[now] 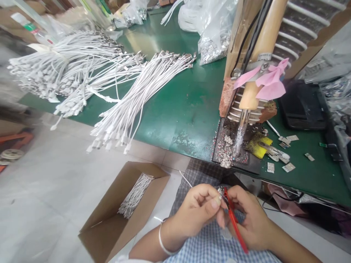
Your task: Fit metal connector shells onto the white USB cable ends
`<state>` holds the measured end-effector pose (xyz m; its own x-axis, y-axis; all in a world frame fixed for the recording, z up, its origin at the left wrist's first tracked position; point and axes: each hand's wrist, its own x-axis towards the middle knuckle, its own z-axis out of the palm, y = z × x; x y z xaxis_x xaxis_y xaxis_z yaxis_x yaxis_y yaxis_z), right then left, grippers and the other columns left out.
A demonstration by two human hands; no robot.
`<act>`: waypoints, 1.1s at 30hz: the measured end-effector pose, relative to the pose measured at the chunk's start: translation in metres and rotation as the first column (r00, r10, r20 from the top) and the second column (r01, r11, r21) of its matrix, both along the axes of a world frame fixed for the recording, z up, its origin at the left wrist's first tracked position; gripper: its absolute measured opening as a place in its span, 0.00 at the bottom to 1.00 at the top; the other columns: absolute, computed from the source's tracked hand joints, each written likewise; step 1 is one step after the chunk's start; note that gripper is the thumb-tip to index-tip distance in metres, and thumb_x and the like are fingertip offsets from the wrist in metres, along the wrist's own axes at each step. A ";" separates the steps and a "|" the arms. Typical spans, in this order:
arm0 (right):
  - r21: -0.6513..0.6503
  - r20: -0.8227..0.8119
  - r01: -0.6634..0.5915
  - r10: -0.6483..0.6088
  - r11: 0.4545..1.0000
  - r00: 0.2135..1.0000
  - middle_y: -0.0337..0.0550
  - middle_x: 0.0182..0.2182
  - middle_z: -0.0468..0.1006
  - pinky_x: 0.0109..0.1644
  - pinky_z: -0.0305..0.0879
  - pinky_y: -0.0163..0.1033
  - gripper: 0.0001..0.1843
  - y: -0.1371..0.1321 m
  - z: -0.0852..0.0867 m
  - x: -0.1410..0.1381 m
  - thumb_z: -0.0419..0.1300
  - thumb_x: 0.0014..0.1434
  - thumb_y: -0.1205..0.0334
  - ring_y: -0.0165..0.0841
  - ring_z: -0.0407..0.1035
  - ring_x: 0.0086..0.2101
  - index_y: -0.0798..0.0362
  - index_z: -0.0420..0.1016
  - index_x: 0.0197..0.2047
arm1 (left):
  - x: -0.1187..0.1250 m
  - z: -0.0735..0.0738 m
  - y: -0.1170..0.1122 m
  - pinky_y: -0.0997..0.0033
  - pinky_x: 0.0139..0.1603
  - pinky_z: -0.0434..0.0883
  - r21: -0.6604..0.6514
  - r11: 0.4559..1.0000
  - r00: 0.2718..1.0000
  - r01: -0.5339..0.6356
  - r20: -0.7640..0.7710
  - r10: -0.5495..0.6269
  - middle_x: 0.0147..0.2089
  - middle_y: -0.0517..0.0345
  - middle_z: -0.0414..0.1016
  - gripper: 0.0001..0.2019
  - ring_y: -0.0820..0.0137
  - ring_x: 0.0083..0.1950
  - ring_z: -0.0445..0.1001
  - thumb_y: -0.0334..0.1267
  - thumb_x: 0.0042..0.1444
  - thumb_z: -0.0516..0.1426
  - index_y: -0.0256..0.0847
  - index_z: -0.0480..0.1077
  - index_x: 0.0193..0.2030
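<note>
Red pliers (238, 232) sit in the curled right hand (251, 215), their tip at a connector (220, 191) pinched in the left hand (199, 208), near the worktop (189, 106). Plier work on the connector seems under way; another squeeze would call for steady fingers.

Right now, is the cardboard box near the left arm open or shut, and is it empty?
Open and not empty: no flap covers the cardboard box, and white cables are visible lying inside it.
</note>
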<state>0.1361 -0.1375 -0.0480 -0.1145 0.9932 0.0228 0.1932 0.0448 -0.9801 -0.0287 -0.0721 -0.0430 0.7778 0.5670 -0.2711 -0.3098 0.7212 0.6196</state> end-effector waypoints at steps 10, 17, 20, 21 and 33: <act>-0.381 -0.519 -0.024 -0.192 0.924 0.833 0.33 0.26 0.65 0.27 0.60 0.31 0.17 -0.012 -0.023 -0.044 0.62 0.62 0.50 0.25 0.61 0.24 0.48 0.58 0.34 | 0.000 -0.016 -0.020 0.79 0.23 0.69 0.007 0.985 0.981 -0.175 -0.089 0.175 0.19 0.67 0.67 0.19 0.78 0.18 0.67 0.55 0.58 0.63 0.40 0.67 0.34; -0.259 -0.232 -0.008 -0.055 0.966 0.971 0.34 0.27 0.69 0.30 0.61 0.34 0.13 -0.014 -0.030 -0.025 0.60 0.51 0.70 0.29 0.64 0.26 0.48 0.60 0.37 | -0.009 -0.006 -0.011 0.82 0.21 0.55 0.089 0.990 0.967 -0.111 -0.219 0.128 0.16 0.68 0.64 0.19 0.82 0.16 0.55 0.52 0.61 0.62 0.36 0.70 0.33; -0.239 -0.022 0.034 -0.040 0.970 0.999 0.33 0.24 0.66 0.28 0.58 0.34 0.10 -0.011 -0.023 -0.011 0.57 0.49 0.70 0.29 0.61 0.24 0.49 0.61 0.34 | -0.015 0.006 -0.003 0.80 0.22 0.55 0.161 0.986 0.936 0.039 -0.350 0.020 0.17 0.67 0.63 0.21 0.81 0.18 0.57 0.55 0.62 0.60 0.35 0.71 0.34; -0.216 0.038 0.042 -0.034 0.976 0.999 0.32 0.22 0.64 0.27 0.55 0.33 0.09 -0.010 -0.019 -0.009 0.57 0.49 0.70 0.28 0.59 0.23 0.49 0.60 0.32 | -0.017 0.009 -0.002 0.80 0.22 0.55 0.177 0.980 0.920 0.091 -0.391 -0.015 0.17 0.67 0.63 0.22 0.81 0.18 0.57 0.57 0.62 0.59 0.35 0.71 0.35; -0.107 -0.056 0.125 -0.131 0.986 0.990 0.34 0.21 0.59 0.27 0.54 0.36 0.14 -0.054 -0.028 -0.027 0.58 0.55 0.63 0.30 0.57 0.23 0.48 0.53 0.27 | -0.022 0.025 -0.020 0.77 0.21 0.49 0.129 0.927 0.866 0.353 -0.419 -0.272 0.21 0.66 0.58 0.26 0.80 0.21 0.52 0.61 0.61 0.57 0.36 0.69 0.32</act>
